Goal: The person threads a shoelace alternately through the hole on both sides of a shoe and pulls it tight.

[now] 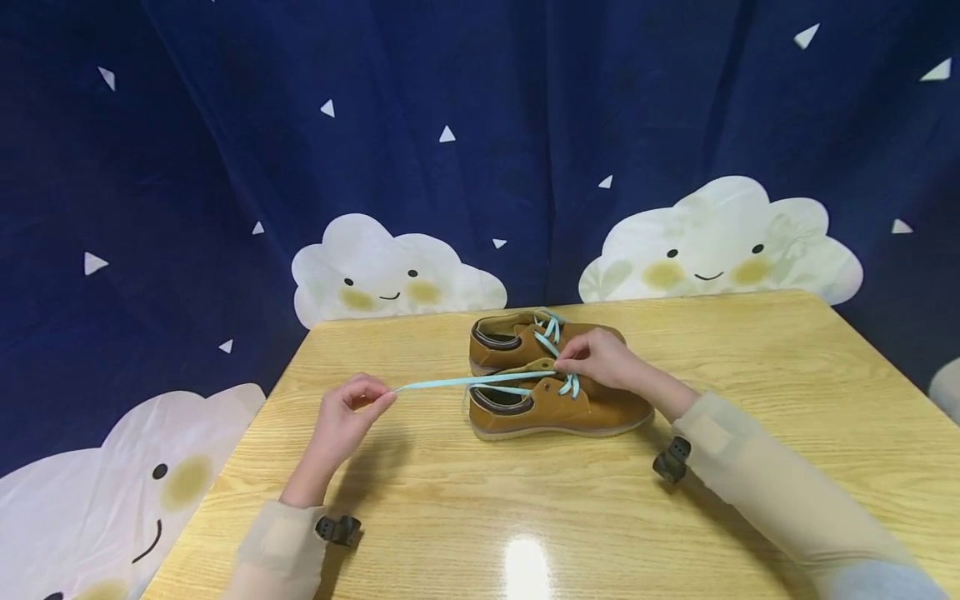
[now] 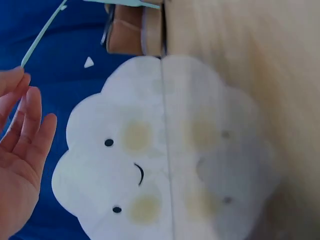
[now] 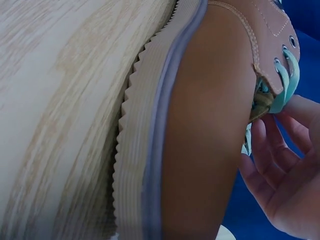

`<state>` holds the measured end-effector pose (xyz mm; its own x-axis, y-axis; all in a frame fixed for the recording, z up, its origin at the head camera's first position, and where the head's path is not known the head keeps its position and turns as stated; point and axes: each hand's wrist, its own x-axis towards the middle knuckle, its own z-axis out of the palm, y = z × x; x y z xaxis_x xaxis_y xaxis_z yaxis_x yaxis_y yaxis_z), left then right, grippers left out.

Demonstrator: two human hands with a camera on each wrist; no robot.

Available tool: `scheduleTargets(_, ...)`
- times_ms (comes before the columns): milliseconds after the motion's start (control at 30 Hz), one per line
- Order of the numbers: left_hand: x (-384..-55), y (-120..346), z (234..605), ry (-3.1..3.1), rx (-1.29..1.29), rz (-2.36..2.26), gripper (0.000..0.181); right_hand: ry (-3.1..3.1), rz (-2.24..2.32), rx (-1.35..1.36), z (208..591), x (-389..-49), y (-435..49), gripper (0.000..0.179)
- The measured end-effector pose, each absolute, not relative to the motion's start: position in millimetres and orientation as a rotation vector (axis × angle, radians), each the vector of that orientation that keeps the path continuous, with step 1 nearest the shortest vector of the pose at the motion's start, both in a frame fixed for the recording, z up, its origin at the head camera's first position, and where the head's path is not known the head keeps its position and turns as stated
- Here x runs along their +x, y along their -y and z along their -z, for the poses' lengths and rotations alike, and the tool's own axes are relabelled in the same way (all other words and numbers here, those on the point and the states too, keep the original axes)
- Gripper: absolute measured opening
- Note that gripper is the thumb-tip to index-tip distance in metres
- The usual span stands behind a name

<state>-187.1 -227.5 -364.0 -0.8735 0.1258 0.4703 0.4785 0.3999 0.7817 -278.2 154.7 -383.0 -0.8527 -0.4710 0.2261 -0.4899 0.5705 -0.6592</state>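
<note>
Two brown lace-up shoes lie side by side, toes pointing right, the near shoe (image 1: 558, 414) in front of the far shoe (image 1: 596, 333). A light blue shoelace (image 1: 465, 382) runs taut from the near shoe's eyelets out to the left. My left hand (image 1: 345, 418) pinches its end between thumb and forefinger, raised above the table; the left wrist view shows the other fingers loosely bent. Over the near shoe's lacing, my right hand (image 1: 603, 358) pinches the shoelace close to the eyelets. In the right wrist view its fingers are beside the tongue and lace loops (image 3: 287, 85).
The shoes stand on a light wooden table (image 1: 420, 508), near its back edge. Behind it hangs a dark blue curtain (image 1: 487, 100) with white clouds and triangles. The far shoe carries its own light blue lace (image 1: 552, 329).
</note>
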Motion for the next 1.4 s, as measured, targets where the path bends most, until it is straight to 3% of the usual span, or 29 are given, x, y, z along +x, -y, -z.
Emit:
scheduleTargets(200, -222, 206, 373, 2.098, -0.385, 1.768, 0.013, 2.759, -1.164, 0.848, 381, -278, -154, 0.008)
scheduleTargets(367, -243, 171, 362, 1.684, -0.304, 2.120, 0.008, 2.756, -1.156, 0.844, 384, -278, -153, 0.008)
scheduleTargets(600, -261, 129, 345, 1.242, -0.162, 2.539, 0.017, 2.745, -1.176, 0.845, 385, -276, -152, 0.008)
scheduleTargets(833, -264, 116, 343, 1.448, -0.033, 2.565, 0.018, 2.739, -1.185, 0.856, 385, -276, -153, 0.007)
scheduleTargets(1100, -269, 122, 355, 1.683, -0.144, 2.539, 0.005, 2.748, -1.208, 0.865, 384, -276, -153, 0.008)
scheduleTargets(1400, -269, 126, 362, 1.871, -0.244, 2.439, 0.027, 2.749, -1.223, 0.812, 383, -274, -155, 0.008)
